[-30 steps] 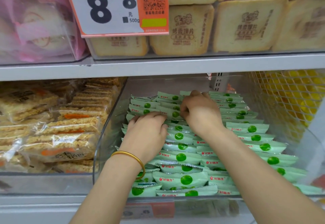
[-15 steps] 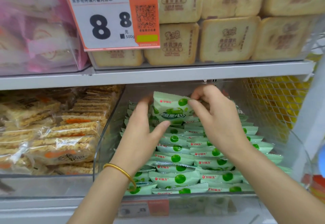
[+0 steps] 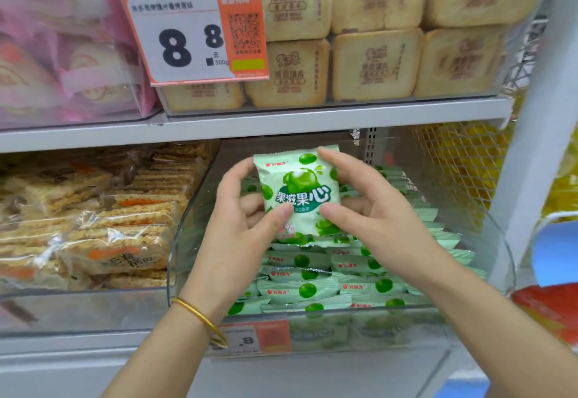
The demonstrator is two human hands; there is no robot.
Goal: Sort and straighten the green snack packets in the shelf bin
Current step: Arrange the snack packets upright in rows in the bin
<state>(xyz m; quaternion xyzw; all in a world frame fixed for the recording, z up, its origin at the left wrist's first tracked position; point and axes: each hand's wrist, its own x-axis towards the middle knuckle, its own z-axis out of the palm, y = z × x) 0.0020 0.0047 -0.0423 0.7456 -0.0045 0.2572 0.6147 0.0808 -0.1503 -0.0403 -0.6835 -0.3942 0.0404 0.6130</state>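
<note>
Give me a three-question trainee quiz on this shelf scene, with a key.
1. True or false: the left hand and the right hand together hold one green packet upright over the clear bin.
2. Which wrist wears the gold bracelet? A) left B) right C) neither
3. Fill in: the big digits on the price tag read ___.
Key: 1 true; 2 A; 3 8.8
</note>
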